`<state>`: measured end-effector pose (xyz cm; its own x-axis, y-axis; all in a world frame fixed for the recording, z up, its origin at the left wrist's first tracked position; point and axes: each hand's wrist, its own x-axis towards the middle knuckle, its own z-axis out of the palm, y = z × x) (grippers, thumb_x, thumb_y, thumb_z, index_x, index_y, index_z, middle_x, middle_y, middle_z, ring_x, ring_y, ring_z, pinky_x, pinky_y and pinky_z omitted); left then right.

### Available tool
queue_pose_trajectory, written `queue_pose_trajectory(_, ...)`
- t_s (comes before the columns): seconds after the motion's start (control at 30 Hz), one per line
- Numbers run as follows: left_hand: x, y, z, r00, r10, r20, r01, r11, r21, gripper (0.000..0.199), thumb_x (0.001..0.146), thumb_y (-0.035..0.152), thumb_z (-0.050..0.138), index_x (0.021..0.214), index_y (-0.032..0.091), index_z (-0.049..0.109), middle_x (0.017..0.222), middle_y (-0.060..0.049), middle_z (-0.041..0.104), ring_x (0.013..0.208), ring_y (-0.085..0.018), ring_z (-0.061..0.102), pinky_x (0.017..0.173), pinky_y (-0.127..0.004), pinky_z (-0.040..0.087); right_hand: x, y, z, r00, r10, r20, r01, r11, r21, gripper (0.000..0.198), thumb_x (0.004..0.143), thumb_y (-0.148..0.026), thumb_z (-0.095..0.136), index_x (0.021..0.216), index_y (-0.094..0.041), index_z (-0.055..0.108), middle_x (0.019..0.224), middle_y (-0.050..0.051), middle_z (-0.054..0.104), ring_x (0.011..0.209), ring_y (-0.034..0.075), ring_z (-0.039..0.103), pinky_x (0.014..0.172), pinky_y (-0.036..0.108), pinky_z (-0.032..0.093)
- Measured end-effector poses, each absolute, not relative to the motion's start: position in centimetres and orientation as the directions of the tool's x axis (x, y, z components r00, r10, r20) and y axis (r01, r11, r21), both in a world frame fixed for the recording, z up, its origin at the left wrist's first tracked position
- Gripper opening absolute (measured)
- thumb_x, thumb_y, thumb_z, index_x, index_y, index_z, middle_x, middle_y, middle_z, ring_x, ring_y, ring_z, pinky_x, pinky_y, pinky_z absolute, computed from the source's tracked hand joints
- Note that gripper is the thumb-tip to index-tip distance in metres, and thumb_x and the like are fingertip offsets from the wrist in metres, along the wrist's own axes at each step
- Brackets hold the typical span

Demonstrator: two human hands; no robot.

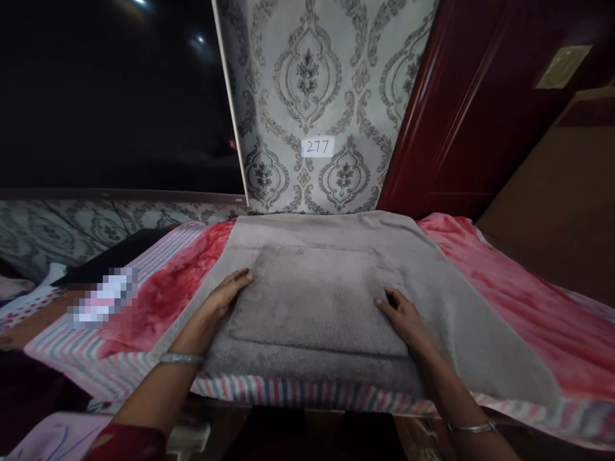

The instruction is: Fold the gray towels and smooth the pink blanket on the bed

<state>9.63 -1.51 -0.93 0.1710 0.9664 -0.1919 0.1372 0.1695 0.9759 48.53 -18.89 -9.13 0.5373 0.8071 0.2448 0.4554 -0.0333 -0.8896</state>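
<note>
A grey, fleecy cloth folded into a rectangle (pixel 312 301) lies flat in front of me; whether it is a towel or a garment I cannot tell. Beneath it spreads a larger, smooth light-grey cloth (pixel 480 346). My left hand (pixel 233 288) rests at the folded cloth's upper left edge, fingers stretched out and holding nothing. At the right edge is my right hand (pixel 401 314), its thumb and slightly bent fingers apart, also without a hold on anything.
A red plush blanket (pixel 519 288) and a striped cloth (pixel 288 388) cover the table below. A dark television screen (pixel 110 96) stands behind on the left. On the right are a dark red door or panel (pixel 442 128) and a cardboard box (pixel 562 186). Patterned wallpaper carries a label reading 277 (pixel 318 147).
</note>
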Motion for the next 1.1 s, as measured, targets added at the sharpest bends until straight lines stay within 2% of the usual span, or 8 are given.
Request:
queue_pose_trajectory(0.17, 10.1, -0.4, -1.9, 0.212, 0.955, -0.205, 0.061, 0.197, 0.979, 0.076, 0.065, 0.042, 0.086, 0.132, 0.016, 0.06, 0.119, -0.015, 0.072, 0.094, -0.025, 0.072, 0.085, -0.038, 0.057, 49.2, -18.3, -9.2, 0.519, 0.825, 0.221, 0.461, -0.052, -0.886, 0.058, 0.07, -0.056, 0.06, 0.113, -0.018, 0.067, 0.117, 0.014, 0.07, 0.108, 0.03, 0.066, 0.099, 0.047, 0.05)
queue_pose_trajectory(0.3, 9.9, -0.6, -2.4, 0.266, 0.949, -0.168, 0.019, 0.169, 0.985, 0.085, 0.07, 0.042, 0.084, 0.145, 0.021, 0.051, 0.126, -0.014, 0.069, 0.091, -0.022, 0.072, 0.08, -0.033, 0.058, 49.5, -18.0, -8.7, 0.529, 0.839, 0.13, 0.404, -0.114, -0.908, 0.057, 0.069, -0.055, 0.063, 0.114, -0.019, 0.066, 0.115, 0.015, 0.071, 0.112, 0.032, 0.065, 0.1, 0.048, 0.05)
queue_pose_trajectory(0.43, 9.9, -1.2, -2.4, 0.33, 0.935, -0.131, 0.008, 0.135, 0.991, 0.091, 0.075, 0.042, 0.08, 0.154, 0.026, 0.039, 0.126, -0.011, 0.069, 0.087, -0.02, 0.073, 0.079, -0.032, 0.058, 49.1, -18.0, -8.6, 0.575, 0.814, 0.084, 0.338, -0.143, -0.93, 0.08, 0.071, -0.056, 0.065, 0.14, -0.017, 0.052, 0.12, 0.018, 0.069, 0.118, 0.033, 0.063, 0.097, 0.049, 0.051)
queue_pose_trajectory(0.57, 9.9, -1.1, -2.5, 0.32, 0.944, -0.081, 0.003, 0.084, 0.996, 0.086, 0.075, 0.039, 0.08, 0.151, 0.025, 0.043, 0.13, -0.011, 0.067, 0.094, -0.02, 0.072, 0.083, -0.03, 0.057, 48.5, -18.6, -8.7, 0.53, 0.837, 0.14, 0.368, -0.078, -0.927, 0.093, 0.074, -0.059, 0.066, 0.154, -0.02, 0.037, 0.127, 0.015, 0.067, 0.118, 0.032, 0.063, 0.098, 0.049, 0.05)
queue_pose_trajectory(0.7, 9.9, -0.6, -2.9, 0.314, 0.947, -0.075, -0.015, 0.084, 0.996, 0.083, 0.072, 0.035, 0.081, 0.148, 0.025, 0.049, 0.129, -0.01, 0.068, 0.094, -0.021, 0.072, 0.082, -0.029, 0.057, 47.8, -19.4, -8.7, 0.52, 0.821, 0.236, 0.411, 0.001, -0.911, 0.09, 0.074, -0.069, 0.063, 0.15, -0.024, 0.046, 0.148, 0.013, 0.053, 0.132, 0.033, 0.054, 0.109, 0.05, 0.041)
queue_pose_trajectory(0.9, 9.8, -0.5, -3.3, 0.307, 0.949, -0.072, -0.033, 0.086, 0.996, 0.088, 0.072, 0.037, 0.082, 0.15, 0.023, 0.045, 0.107, -0.009, 0.075, 0.085, -0.022, 0.072, 0.077, -0.03, 0.056, 47.8, -19.7, -8.5, 0.465, 0.855, 0.23, 0.412, 0.021, -0.911, 0.086, 0.075, -0.071, 0.063, 0.147, -0.026, 0.051, 0.152, 0.009, 0.049, 0.139, 0.033, 0.046, 0.116, 0.051, 0.033)
queue_pose_trajectory(1.0, 9.8, -0.6, -3.3, 0.319, 0.945, -0.074, -0.053, 0.096, 0.994, 0.09, 0.072, 0.037, 0.081, 0.152, 0.024, 0.042, 0.111, -0.009, 0.074, 0.086, -0.021, 0.073, 0.078, -0.03, 0.056, 48.3, -19.5, -8.4, 0.414, 0.881, 0.229, 0.415, 0.041, -0.909, 0.083, 0.076, -0.068, 0.063, 0.147, -0.026, 0.052, 0.154, 0.007, 0.047, 0.144, 0.03, 0.04, 0.119, 0.049, 0.029)
queue_pose_trajectory(1.1, 9.8, -0.6, -3.3, 0.338, 0.939, -0.07, -0.09, 0.106, 0.99, 0.093, 0.072, 0.036, 0.081, 0.154, 0.026, 0.039, 0.123, -0.01, 0.07, 0.091, -0.022, 0.073, 0.081, -0.031, 0.057, 48.7, -19.2, -8.4, 0.393, 0.896, 0.207, 0.419, 0.026, -0.908, 0.082, 0.077, -0.065, 0.063, 0.147, -0.025, 0.051, 0.152, 0.007, 0.049, 0.142, 0.029, 0.042, 0.118, 0.048, 0.03)
